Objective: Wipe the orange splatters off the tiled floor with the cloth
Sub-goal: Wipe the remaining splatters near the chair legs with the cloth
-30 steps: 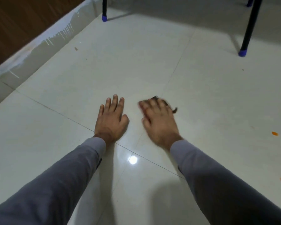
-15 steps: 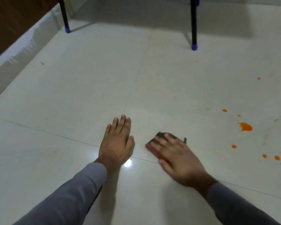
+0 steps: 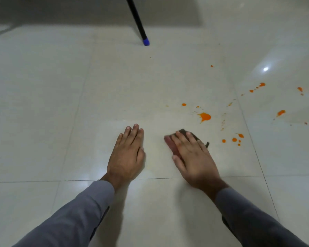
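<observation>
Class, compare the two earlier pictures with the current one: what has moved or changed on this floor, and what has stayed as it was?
The view has swung right, so far more orange splatters now show. The right hand, flat on the cloth, has brought it near them; none looks wiped yet. The left hand stays flat on the floor. Nothing was picked up or let go.

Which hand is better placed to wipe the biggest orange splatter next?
Right. The right hand already presses the cloth flat on the floor, and the big splatter lies just ahead of it. The left hand rests bare on the tile, farther away.
</observation>
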